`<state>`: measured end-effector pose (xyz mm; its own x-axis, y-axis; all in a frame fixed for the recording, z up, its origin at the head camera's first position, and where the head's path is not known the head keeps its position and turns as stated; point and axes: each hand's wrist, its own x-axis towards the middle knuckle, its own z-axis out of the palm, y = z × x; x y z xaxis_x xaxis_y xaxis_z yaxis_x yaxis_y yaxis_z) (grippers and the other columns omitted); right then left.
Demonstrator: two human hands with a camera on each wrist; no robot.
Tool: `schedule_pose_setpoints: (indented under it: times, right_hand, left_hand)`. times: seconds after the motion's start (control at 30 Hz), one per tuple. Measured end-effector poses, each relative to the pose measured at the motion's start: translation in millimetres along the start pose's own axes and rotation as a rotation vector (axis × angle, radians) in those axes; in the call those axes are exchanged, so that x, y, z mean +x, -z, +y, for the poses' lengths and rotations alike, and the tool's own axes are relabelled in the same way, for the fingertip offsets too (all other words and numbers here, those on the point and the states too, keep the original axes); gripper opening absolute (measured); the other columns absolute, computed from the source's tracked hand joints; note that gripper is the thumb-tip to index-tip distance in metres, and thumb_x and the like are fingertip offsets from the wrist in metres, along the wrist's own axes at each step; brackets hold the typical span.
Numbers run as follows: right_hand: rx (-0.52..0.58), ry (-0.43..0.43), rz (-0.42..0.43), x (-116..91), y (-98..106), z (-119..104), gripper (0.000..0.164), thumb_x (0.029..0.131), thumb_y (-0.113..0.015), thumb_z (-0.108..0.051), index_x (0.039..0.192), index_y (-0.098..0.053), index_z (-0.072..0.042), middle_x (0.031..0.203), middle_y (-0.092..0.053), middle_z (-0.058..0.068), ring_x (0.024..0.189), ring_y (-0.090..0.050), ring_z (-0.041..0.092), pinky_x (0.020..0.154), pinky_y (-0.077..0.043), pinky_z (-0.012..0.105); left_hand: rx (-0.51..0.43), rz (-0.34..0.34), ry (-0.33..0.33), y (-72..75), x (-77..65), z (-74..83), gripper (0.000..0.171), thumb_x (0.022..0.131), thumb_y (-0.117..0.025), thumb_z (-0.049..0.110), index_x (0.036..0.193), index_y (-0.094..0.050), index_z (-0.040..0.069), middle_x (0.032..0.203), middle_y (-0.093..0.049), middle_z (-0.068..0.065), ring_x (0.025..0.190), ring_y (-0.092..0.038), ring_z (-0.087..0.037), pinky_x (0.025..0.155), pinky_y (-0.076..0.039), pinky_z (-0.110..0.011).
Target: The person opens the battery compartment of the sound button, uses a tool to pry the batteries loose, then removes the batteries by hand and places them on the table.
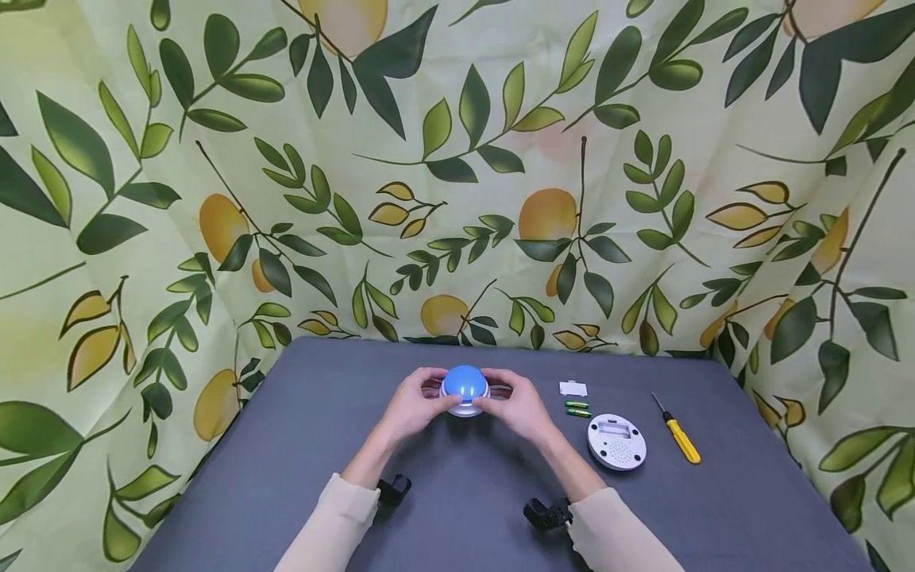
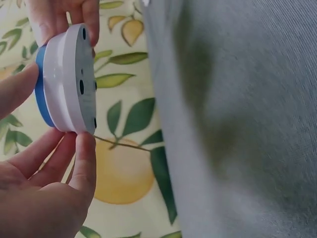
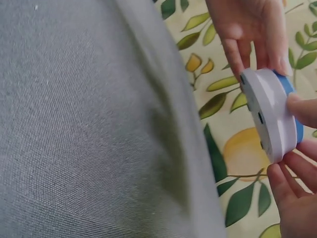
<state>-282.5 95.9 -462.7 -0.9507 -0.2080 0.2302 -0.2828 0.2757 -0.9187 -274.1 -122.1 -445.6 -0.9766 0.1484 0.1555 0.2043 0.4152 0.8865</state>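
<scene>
Above the table, the left hand and right hand pinch the blue-topped button between them. Apparent step: holding it aloft; next move likely calls for even pressure.

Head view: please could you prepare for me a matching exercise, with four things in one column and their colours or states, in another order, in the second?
Things:
1. screwdriver
2. batteries
3. held round device
4. unheld round device

Colours or states:
A. blue on top
B. yellow and black
C. white, lying flat
D. green, side by side

Pairs: 1-B, 2-D, 3-A, 4-C
</scene>
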Motion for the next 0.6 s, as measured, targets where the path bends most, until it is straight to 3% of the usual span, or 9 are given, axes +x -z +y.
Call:
schedule_pose_setpoints:
  times: [0.37, 0.6]
  right_hand:
    - [-0.044, 0.068, 0.037, -27.1, 17.0, -12.2, 0.051, 0.082, -0.086, -0.018, 0.129, -0.068, -0.007, 0.121, -0.067, 0.008, 0.109, -0.065, 0.026, 0.099, -0.049, 0.054]
    - [-0.017, 0.093, 0.032, -40.0, 30.2, -18.3, 0.049, 0.082, -0.086, -0.018, 0.127, -0.068, -0.008, 0.119, -0.067, 0.006, 0.11, -0.064, 0.024, 0.099, -0.051, 0.043]
  left_hand:
    - [-0.021, -0.036, -0.121, -4.7, -15.2, 13.5, 0.05, 0.084, -0.085, 0.027, 0.124, -0.065, 0.003, 0.119, -0.063, -0.009, 0.107, -0.065, -0.025, 0.097, -0.052, -0.045]
    - [-0.065, -0.062, -0.183, -8.9, -19.7, 18.6, 0.047, 0.082, -0.087, 0.027, 0.12, -0.068, 0.007, 0.117, -0.064, -0.005, 0.106, -0.064, -0.023, 0.098, -0.051, -0.047]
